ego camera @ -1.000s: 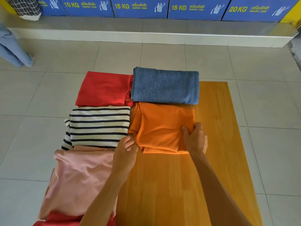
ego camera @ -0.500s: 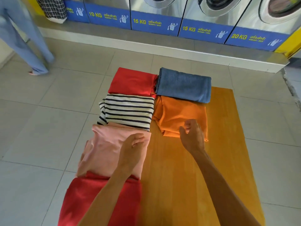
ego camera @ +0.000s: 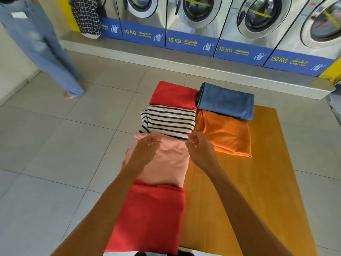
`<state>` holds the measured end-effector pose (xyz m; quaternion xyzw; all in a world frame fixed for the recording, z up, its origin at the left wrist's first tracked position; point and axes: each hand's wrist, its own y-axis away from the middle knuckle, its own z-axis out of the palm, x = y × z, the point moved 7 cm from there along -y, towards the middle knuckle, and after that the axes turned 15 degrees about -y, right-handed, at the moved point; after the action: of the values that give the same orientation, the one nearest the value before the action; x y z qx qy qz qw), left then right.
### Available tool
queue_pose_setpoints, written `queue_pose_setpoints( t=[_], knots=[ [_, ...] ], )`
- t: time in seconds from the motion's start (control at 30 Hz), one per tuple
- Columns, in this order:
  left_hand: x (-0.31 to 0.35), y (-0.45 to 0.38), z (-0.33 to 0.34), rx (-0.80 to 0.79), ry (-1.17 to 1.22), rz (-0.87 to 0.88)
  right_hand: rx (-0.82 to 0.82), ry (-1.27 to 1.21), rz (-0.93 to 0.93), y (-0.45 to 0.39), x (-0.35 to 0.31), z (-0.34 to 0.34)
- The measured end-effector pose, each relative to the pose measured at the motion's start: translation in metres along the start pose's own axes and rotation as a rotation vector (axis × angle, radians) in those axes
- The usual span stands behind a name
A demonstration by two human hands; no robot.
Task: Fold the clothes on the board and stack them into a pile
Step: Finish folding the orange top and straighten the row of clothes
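Note:
Several folded clothes lie on the orange wooden board (ego camera: pixel 262 182). Down the left side run a red one (ego camera: pixel 173 94), a black-and-white striped one (ego camera: pixel 171 121), a pink one (ego camera: pixel 166 163) and a nearer red one (ego camera: pixel 151 215). On the right lie a blue one (ego camera: pixel 226 100) and an orange one (ego camera: pixel 225 133). My left hand (ego camera: pixel 145 148) pinches the pink garment's far left corner. My right hand (ego camera: pixel 200 148) pinches its far right corner, beside the orange garment.
A row of front-loading washing machines (ego camera: pixel 203 15) on a low plinth stands behind the board. A person in wide light-blue trousers (ego camera: pixel 40 48) stands on the tiled floor at far left. A checked bag (ego camera: pixel 86 17) hangs by the machines.
My right hand has left the orange garment and moved left to the pink one. My left hand shifted onto the pink garment's far edge. The view has tilted up, showing the machines.

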<state>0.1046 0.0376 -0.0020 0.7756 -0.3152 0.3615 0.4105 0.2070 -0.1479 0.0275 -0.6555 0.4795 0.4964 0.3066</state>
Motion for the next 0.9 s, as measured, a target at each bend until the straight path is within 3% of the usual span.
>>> queue_pose_setpoints(
  t=[0.27, 0.47, 0.6, 0.73, 0.8, 0.9],
  knots=[
    [0.0, -0.046, -0.041, 0.04, 0.06, -0.055, 0.047, -0.067, 0.122, -0.046, 0.009, 0.001],
    [0.002, -0.113, -0.056, 0.083, -0.074, -0.202, 0.077, -0.074, 0.253, -0.105, 0.043, 0.002],
    [0.007, -0.162, -0.049, 0.143, -0.188, -0.252, 0.126, -0.033, 0.318, -0.138, 0.067, 0.002],
    [0.0, -0.197, -0.025, 0.103, -0.285, -0.325, 0.094, -0.083, 0.467, -0.158, 0.106, 0.016],
    [-0.01, -0.208, -0.016, 0.147, -0.27, -0.362, 0.062, -0.159, 0.569, -0.161, 0.12, 0.025],
    [-0.02, -0.212, -0.011, 0.217, -0.155, -0.424, 0.035, -0.299, 0.57, -0.166, 0.119, 0.03]
  ],
)
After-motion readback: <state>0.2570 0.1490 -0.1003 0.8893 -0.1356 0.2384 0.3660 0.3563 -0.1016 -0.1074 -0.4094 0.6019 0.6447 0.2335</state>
